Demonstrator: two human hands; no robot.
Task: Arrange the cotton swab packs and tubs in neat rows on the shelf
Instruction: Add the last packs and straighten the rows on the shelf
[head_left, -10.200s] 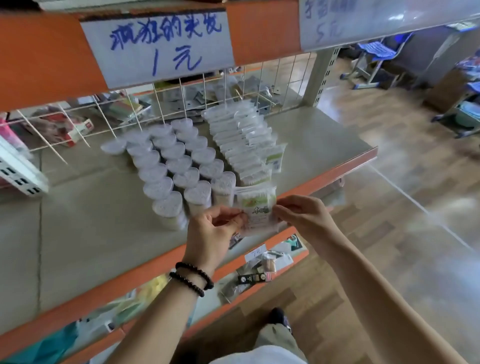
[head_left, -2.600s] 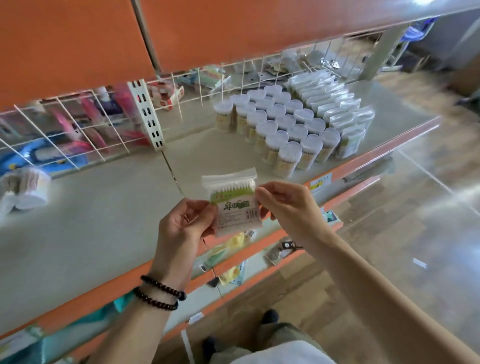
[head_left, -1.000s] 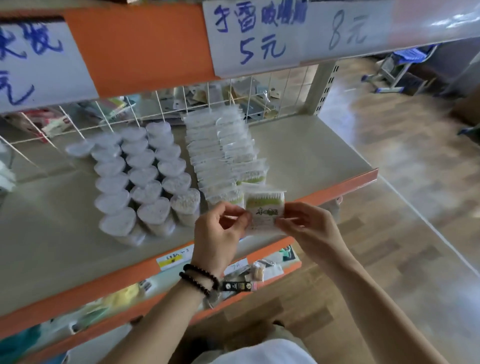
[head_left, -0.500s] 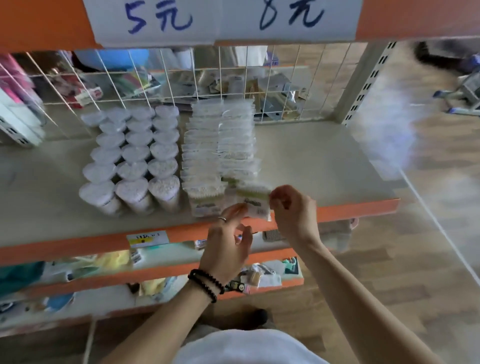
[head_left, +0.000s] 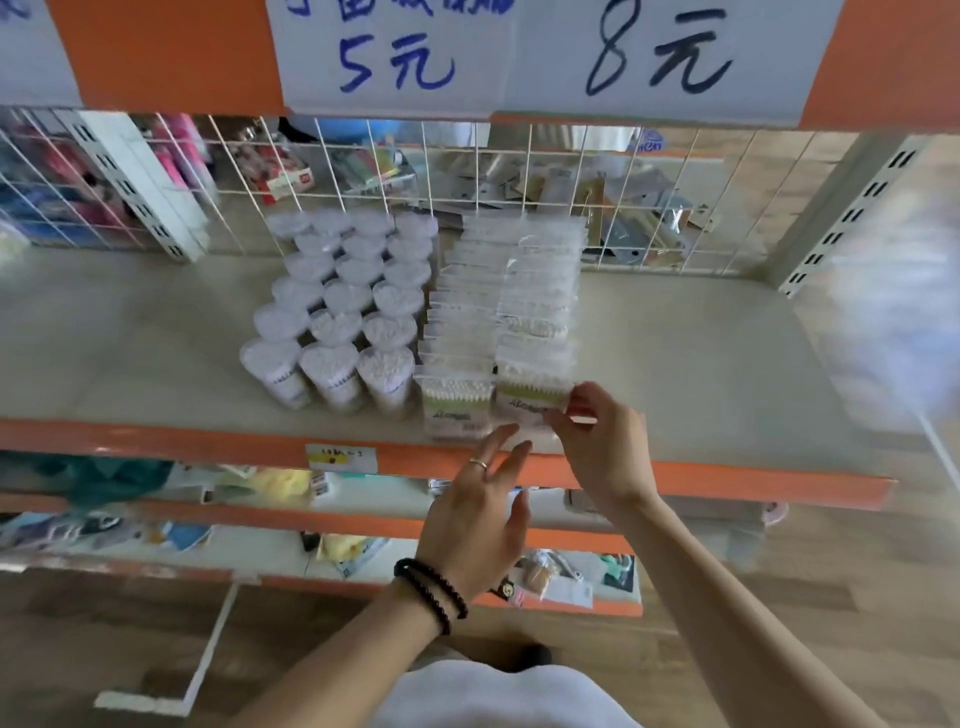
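Since half a second earlier, the left hand (head_left: 475, 519) had let go, fingers spread. The right hand (head_left: 597, 447) pinched the green-labelled clear cotton swab pack (head_left: 530, 400), standing beside the heart-shaped clear plastic tubs (head_left: 337, 322) on the grey shelf (head_left: 701, 374).

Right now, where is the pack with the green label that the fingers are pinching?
The pack stands at the shelf's front edge, heading the right row of packs, pinched by the right hand.
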